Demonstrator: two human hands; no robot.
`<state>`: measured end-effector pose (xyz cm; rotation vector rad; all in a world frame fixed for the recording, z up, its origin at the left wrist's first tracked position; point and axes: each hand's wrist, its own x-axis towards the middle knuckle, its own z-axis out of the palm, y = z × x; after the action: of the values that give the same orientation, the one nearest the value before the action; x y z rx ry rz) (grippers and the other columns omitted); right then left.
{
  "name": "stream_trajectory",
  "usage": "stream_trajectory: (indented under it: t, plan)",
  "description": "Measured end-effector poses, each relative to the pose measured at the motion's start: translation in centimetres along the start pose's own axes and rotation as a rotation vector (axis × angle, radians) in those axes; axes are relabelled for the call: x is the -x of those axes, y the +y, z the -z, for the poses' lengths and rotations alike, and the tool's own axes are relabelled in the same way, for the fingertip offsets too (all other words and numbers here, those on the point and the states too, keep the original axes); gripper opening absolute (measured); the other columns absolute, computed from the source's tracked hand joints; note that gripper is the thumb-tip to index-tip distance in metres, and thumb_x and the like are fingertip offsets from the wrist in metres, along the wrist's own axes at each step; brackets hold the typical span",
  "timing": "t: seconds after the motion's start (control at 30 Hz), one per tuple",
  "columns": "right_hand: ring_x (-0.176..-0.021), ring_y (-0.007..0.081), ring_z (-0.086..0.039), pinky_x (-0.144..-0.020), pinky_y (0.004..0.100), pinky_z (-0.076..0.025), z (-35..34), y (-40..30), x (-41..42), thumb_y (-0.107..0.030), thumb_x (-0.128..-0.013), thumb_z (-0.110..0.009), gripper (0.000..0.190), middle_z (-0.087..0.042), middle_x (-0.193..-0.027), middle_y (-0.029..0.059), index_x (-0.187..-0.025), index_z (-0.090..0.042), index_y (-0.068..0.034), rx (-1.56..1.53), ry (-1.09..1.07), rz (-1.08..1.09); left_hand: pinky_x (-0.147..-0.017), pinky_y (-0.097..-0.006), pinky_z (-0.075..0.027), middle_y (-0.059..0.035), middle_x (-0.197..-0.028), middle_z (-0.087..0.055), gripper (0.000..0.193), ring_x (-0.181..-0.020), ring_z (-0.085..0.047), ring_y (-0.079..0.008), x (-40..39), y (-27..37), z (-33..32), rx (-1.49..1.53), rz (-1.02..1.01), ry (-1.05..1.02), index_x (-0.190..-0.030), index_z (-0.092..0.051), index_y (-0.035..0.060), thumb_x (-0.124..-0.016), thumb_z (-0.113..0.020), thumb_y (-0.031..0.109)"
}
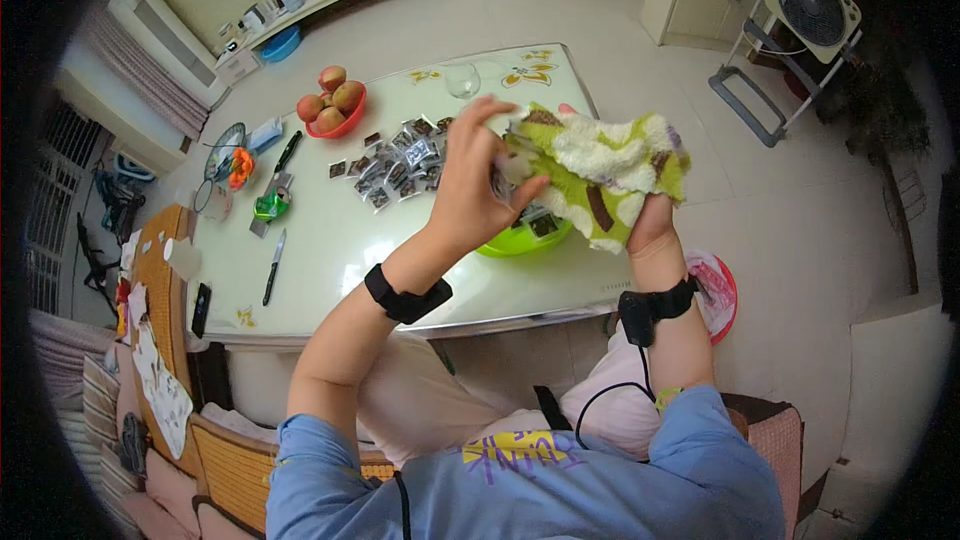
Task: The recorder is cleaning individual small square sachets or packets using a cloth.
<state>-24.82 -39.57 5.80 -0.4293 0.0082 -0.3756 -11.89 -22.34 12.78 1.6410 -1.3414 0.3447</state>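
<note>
My right hand (651, 225) is under a fluffy green and white cloth (600, 165), which drapes over its fingers and hides most of them. My left hand (480, 172) is raised at the cloth's left edge, thumb and fingers curved around something clear and shiny, partly hidden, that I cannot name for certain. Below the hands a bright green bowl (525, 242) holds small dark packets. Many more small clear packets with dark contents (397, 165) lie heaped on the glass-topped table (330, 270), left of my left hand.
A red bowl of fruit (352, 124), a drinking glass (463, 81), two knives (275, 266), a green crumpled wrapper (271, 203), a white cup (182, 258) and a black phone (201, 310) are on the table. A red-rimmed bin (724, 300) stands on the floor at right.
</note>
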Motion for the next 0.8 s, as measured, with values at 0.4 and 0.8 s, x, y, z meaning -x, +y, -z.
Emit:
stream_trajectory:
  t: [0.4, 0.8]
  plan:
    - [-0.123, 0.0280, -0.046, -0.105, 0.0408, -0.037, -1.9, 1.0, 0.2, -0.052, -0.095, -0.040, 0.063, -0.047, -0.136, 0.0133, -0.136, -0.042, -0.003, -0.082, -0.300, -0.188, -0.086, -0.0351, -0.044, -0.0083, -0.096, -0.059, 0.041, -0.111, -0.056, -0.0276, -0.5, -0.7, 1.4, 0.176, -0.089, -0.227, -0.076, -0.035, 0.0071, -0.075, -0.076, 0.004]
    - [-0.115, 0.0234, -0.056, -0.098, 0.0386, -0.046, -2.7, -0.1, 0.1, -0.024, -0.097, -0.047, 0.043, -0.055, -0.127, 0.0145, -0.131, -0.045, 0.001, 0.215, -0.132, -0.452, -0.073, -0.0329, -0.049, -0.0059, -0.083, -0.060, 0.009, -0.075, -0.058, -0.0186, -1.2, -3.3, 4.7, 1.343, 0.974, 0.278, -0.083, -0.051, 0.0076, -0.090, -0.054, 0.012]
